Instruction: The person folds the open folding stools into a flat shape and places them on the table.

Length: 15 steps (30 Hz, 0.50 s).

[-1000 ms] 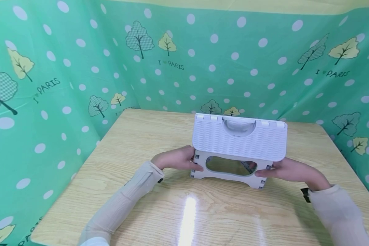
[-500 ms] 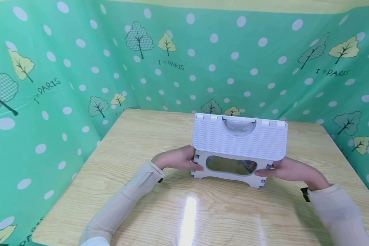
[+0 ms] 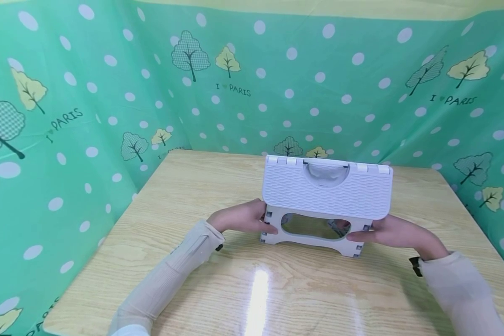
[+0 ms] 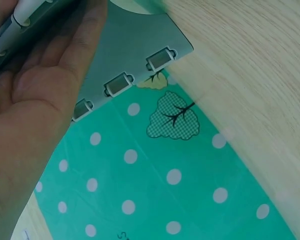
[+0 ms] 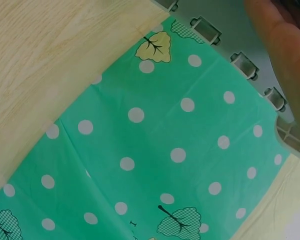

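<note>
A white plastic folding step stool (image 3: 327, 198) stands on the table, its woven-textured top panel slanting toward me and a half-round recess at the upper edge. Below that panel, a leg panel with an oval opening faces me. My left hand (image 3: 245, 217) grips the stool's left side, thumb across the front, fingers hidden behind. On the right side, my right hand (image 3: 399, 232) holds it likewise with the thumb in front. In the left wrist view the palm (image 4: 35, 105) lies along the stool's panel (image 4: 135, 40) with its hinge slots. The right wrist view shows only part of the hand (image 5: 290, 55).
The wood-grain table (image 3: 185, 186) extends around the stool, with a bright light reflection (image 3: 257, 298) near the front. A green curtain (image 3: 235, 116) with white dots and printed trees hangs at the back and both sides. Patterned bits show blurrily through the stool's opening.
</note>
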Each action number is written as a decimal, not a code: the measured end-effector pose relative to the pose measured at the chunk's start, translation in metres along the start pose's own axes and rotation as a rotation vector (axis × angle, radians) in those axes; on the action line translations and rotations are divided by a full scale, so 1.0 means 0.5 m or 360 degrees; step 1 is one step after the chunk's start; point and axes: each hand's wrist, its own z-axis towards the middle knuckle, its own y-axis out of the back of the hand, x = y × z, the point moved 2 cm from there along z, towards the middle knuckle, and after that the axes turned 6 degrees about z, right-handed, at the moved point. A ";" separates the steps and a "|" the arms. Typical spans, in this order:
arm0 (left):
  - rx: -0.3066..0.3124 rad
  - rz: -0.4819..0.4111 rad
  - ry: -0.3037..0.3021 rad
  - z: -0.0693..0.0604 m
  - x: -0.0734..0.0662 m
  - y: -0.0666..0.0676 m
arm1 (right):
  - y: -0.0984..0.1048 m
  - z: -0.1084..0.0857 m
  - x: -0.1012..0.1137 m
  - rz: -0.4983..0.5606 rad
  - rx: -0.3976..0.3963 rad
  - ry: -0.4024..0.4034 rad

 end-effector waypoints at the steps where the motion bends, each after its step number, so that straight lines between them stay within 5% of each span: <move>1: 0.0000 -0.0002 -0.0001 0.000 0.000 0.000 | 0.000 0.000 0.000 -0.0018 -0.0013 -0.0006; 15: 0.0005 -0.0032 -0.0010 0.004 0.008 -0.004 | -0.002 0.003 -0.002 0.0062 0.0018 -0.0020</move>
